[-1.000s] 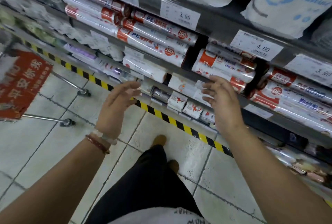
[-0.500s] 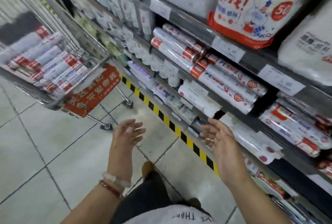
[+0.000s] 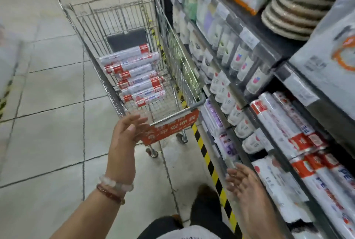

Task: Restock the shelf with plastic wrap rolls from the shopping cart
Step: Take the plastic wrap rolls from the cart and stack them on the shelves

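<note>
Both hands are spread wide and hold nothing, the left hand (image 3: 127, 135) just short of the cart (image 3: 194, 102) whose rolls (image 3: 134, 77) lie beyond it, the right hand (image 3: 243, 183) beside the shelf (image 3: 269, 154), above a tiled floor (image 3: 48, 123).

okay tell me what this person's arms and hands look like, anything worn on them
Both forearms are bare, no sleeves or gloves. The left hand has two bracelets at the wrist: a pale bead bracelet and a thinner dark red one. The right hand shows nothing worn.

Wire-metal cart (image 3: 184, 69), glossy plastic-wrapped rolls (image 3: 134, 77)
</note>
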